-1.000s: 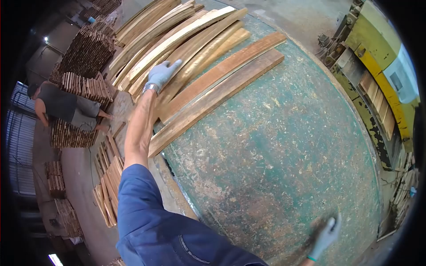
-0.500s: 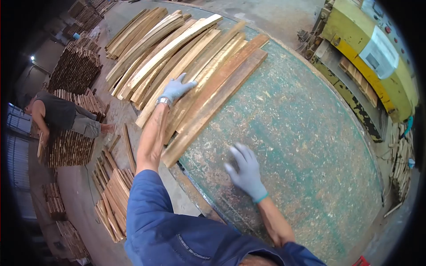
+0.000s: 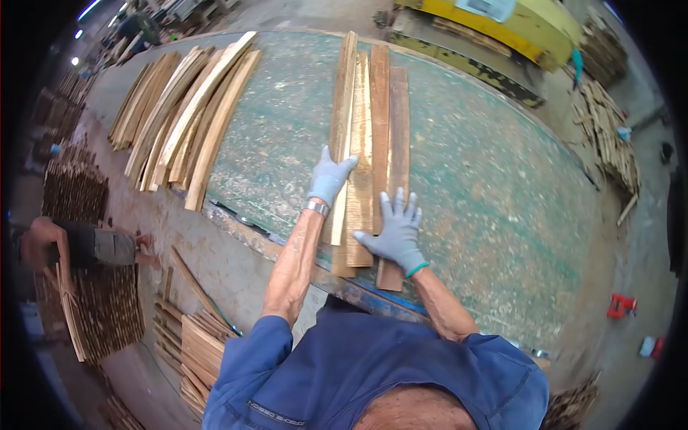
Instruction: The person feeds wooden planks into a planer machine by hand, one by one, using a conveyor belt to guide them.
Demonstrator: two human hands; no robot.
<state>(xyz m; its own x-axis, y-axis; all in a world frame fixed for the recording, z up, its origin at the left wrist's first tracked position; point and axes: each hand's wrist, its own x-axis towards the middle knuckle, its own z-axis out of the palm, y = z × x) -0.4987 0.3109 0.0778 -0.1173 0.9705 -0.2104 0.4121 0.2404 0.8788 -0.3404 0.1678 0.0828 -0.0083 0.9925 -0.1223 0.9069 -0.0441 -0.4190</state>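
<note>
A group of long wooden planks [image 3: 362, 115] lies lengthwise before me on the green, paint-worn table [image 3: 487, 193]. My left hand [image 3: 332, 175], in a grey glove, rests against the group's left edge, thumb reaching over the leftmost plank [image 3: 343, 93]. Its fingers point forward and the thumb stands apart. With fingers spread, my right hand [image 3: 394, 233], also gloved, lies across the near part of the rightmost brown plank [image 3: 398, 136], its thumb stretching left over the neighbouring plank. Part of the planks' near ends is hidden under that hand.
More curved planks [image 3: 183, 107] lie at the table's left end. Beyond the far edge stands a yellow machine [image 3: 502, 25]. A co-worker [image 3: 86, 244] bends over stacked wood [image 3: 111, 308] on the left. Loose wood [image 3: 609, 136] and a red object [image 3: 621, 306] are at right.
Several planks now lie apart from the left pile, farther right along the table. My left hand has moved with them, and my right hand has come onto them. The view has turned.
</note>
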